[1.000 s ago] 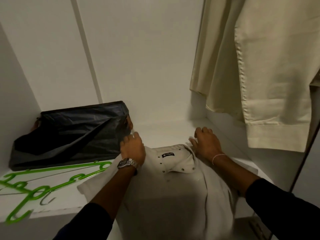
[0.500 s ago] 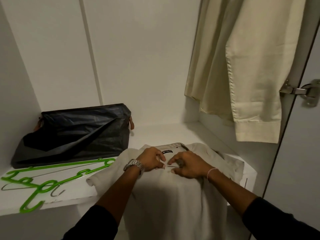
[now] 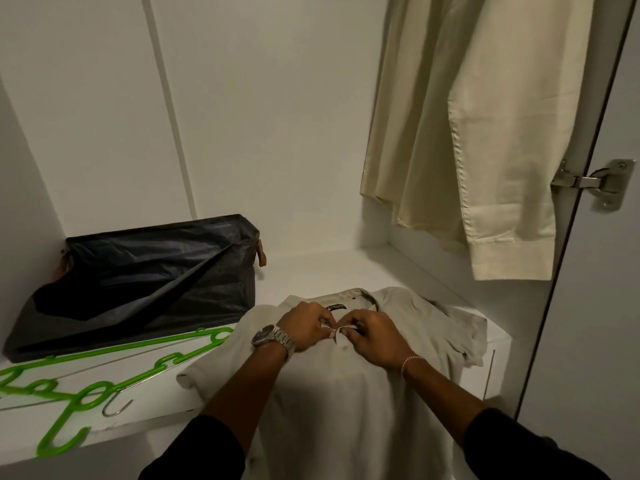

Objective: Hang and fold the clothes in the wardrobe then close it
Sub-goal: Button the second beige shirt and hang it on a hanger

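Both hands moved from collar sides to placket centre. Left hand, right hand: pinching placket of beige shirt, apparently buttoning. Shirt: flat on shelf, unfolded. Cream shirt: above shelf, hung. Green hangers: shelf left, unused. Closing pending.

White wardrobe shelf carries: dark bag rear left; green hangers front left. Beige shirt front centre, overhanging the edge
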